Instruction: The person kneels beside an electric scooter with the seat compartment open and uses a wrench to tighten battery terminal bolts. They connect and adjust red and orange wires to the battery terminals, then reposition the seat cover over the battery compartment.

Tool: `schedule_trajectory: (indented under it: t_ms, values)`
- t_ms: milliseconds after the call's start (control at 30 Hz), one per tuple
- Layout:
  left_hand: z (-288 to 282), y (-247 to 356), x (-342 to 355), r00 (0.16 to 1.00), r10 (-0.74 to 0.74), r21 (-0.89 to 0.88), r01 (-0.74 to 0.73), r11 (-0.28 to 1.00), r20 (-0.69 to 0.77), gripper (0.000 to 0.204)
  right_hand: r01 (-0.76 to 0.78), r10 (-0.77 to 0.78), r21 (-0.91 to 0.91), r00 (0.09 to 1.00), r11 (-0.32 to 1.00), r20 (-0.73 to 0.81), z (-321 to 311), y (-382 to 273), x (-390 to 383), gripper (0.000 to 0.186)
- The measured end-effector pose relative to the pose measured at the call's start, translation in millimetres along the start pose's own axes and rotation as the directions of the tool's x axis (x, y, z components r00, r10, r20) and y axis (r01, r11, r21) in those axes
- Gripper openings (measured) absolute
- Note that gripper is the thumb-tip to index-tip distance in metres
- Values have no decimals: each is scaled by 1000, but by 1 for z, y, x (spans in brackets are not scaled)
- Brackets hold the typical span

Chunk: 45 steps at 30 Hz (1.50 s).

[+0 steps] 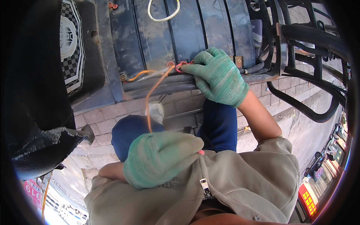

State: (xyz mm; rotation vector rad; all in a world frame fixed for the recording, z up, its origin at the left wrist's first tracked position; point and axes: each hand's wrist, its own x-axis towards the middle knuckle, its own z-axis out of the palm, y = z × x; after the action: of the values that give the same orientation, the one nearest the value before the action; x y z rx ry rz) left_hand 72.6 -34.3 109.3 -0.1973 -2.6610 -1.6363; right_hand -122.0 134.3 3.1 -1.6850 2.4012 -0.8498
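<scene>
My right hand (221,78), in a green and white knit glove, is at the near edge of a row of dark battery blocks (187,33). Its fingers are curled together beside a red terminal cap (180,66); what they pinch is hidden. An orange cable (149,99) runs from those terminals down behind my left hand (161,159), which wears a matching glove in front of my chest. That hand is closed round the cable, and a small pink-red tip shows past its fingertips. A second orange lead (140,74) joins terminals at the left.
Black corrugated conduit (161,81) lies along the battery tray's near edge. At the right stands a black tubular frame (311,37). A white cable loop (164,18) rests on the blocks. Left are a checkered panel (73,48) and a torn black seat (45,142). Brick paving (101,116) lies below.
</scene>
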Motion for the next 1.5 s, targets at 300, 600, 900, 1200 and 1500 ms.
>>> schedule_trajectory:
  t_ms: [300, 600, 900, 1200, 1500]
  values:
    - [-3, -11, 4, 1000, 10, -65, -9, 998, 15, 34, -96, 131, -246, 983, 965, 130, 19, -36, 2, 64]
    - [-5, -17, 7, 999, -17, -85, 20, 996, 29, 35, -90, 92, -178, 996, 980, 1, 40, -32, 4, 59]
    - [-8, -20, 4, 996, 8, -164, -24, 986, -94, 32, -183, 206, -178, 971, 967, 119, 18, -36, 12, 74]
    - [-12, -8, -8, 953, -188, -267, 122, 956, -239, 27, -99, 110, -154, 991, 983, 69, 30, -29, -1, 68]
    - [-7, -20, -12, 933, -117, -350, -10, 937, -341, 30, 21, -58, -97, 916, 995, -398, 46, -6, -54, 42]
